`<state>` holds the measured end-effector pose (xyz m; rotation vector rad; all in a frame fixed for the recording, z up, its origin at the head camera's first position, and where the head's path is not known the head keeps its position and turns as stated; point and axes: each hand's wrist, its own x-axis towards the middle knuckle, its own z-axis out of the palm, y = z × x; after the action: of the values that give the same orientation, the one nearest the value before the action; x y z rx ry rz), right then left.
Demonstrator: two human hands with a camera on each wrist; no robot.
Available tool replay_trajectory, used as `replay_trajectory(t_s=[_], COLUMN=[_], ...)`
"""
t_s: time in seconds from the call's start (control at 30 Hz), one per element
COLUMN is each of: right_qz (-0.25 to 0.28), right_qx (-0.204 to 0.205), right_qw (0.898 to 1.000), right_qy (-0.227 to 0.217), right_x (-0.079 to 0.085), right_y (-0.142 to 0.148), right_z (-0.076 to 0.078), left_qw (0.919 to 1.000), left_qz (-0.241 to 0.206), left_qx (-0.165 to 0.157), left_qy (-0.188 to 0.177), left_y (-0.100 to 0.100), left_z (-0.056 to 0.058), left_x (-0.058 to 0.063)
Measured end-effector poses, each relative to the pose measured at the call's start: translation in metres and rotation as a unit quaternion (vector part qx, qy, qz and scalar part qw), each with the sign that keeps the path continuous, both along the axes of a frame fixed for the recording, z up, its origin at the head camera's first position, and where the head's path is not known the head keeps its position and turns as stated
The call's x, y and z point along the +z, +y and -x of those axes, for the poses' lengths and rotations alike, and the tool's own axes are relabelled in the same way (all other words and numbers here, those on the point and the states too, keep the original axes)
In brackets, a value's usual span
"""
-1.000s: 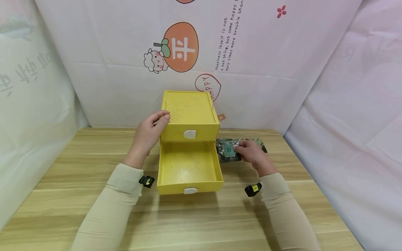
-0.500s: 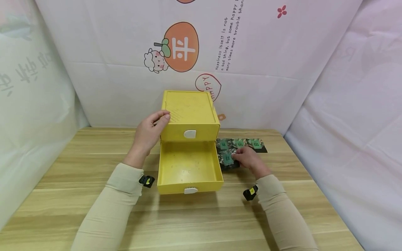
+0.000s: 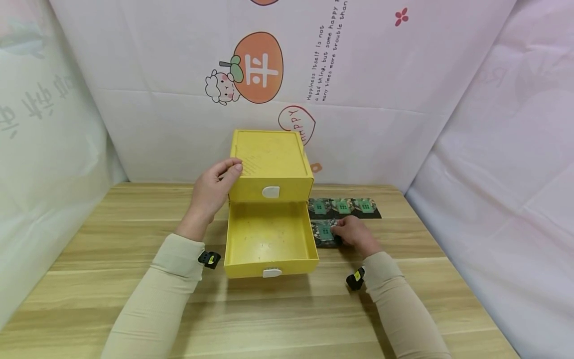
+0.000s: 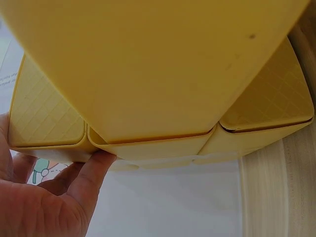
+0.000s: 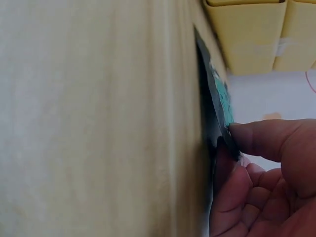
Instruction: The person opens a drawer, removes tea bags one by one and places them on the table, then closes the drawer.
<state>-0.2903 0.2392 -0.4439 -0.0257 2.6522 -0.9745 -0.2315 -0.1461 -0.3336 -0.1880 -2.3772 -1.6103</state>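
Observation:
A small yellow drawer cabinet stands at the table's back, its lower drawer pulled out with nothing inside and its upper one closed. My left hand grips the upper unit's left edge, thumb and fingers at the corner; the left wrist view shows the thumb against the drawer seam. Right of the cabinet, my right hand pinches the edge of a flat dark packet with a green square between thumb and fingers. In the right wrist view that packet is edge-on, slightly tilted up from the table.
Behind the held packet lies a row of three similar dark packets with green squares, beside the cabinet. The wooden table ends at a printed white cloth at the back, with cloth on both sides too.
My right hand has drawn the packet toward me, off the row behind, so the green squares there now show. The left hand, cabinet and drawer have stayed put.

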Motion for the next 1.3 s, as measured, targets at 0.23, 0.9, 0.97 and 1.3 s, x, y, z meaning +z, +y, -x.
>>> replay_trajectory(t_s=[0.23,0.9,0.97,1.3], right_qz=[-0.024,-0.108,-0.108,-0.086], right_qx=[0.004,0.012,0.012,-0.004], right_qw=[1.000,0.993,0.993,0.996], right_qy=[0.007,0.045,0.045,0.030], right_x=[-0.0014,-0.0003,-0.0005,-0.0008], right_y=[-0.0012,-0.0053,-0.0050,-0.0043], right_z=[-0.0005,-0.0042,-0.0041,-0.0037], left_qw=[1.0000,1.0000,1.0000,1.0000], left_qz=[-0.001,-0.002,-0.002,0.001], left_qx=[0.002,0.000,0.000,0.000], left_qy=[0.003,-0.003,-0.002,-0.002], left_y=[0.0000,-0.0007,-0.0009,-0.0004], left_z=[0.0001,0.0002,0.0007,0.0012], left_x=[0.0003,-0.0012,-0.0017,-0.0010])
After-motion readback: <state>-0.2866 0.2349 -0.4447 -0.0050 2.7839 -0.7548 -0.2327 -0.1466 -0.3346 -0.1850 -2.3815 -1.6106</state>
